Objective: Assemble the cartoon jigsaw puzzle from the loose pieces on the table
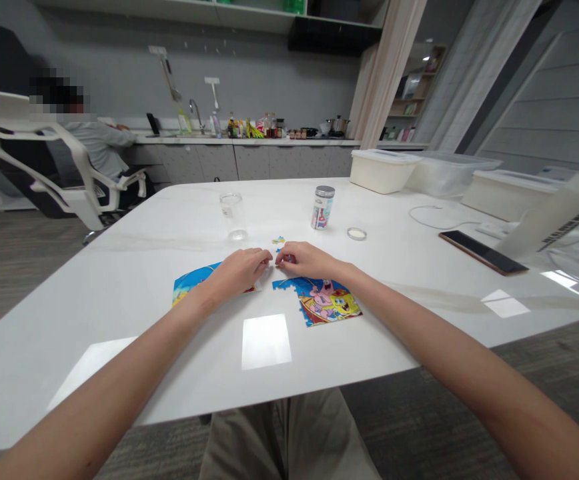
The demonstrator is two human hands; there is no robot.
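On the white table lie two partly joined sections of a cartoon jigsaw puzzle. The right section (333, 303) shows a yellow and a pink figure on blue. Over the left section (185, 285) rests my left hand (243, 268), covering much of it, with fingers curled together. My right hand (300, 259) is just above the right section, thumb and fingertips pinched. The fingertips of both hands nearly meet; what they hold, if anything, is too small to make out. Beyond them are a few loose puzzle pieces (278, 240).
Farther back stand a clear jar (233, 217) and a lidded printed can (323, 208), with a round lid (356, 234) beside it. On the right are a phone (482, 252), a cable and storage boxes (382, 172). A person (97, 147) sits at the far left.
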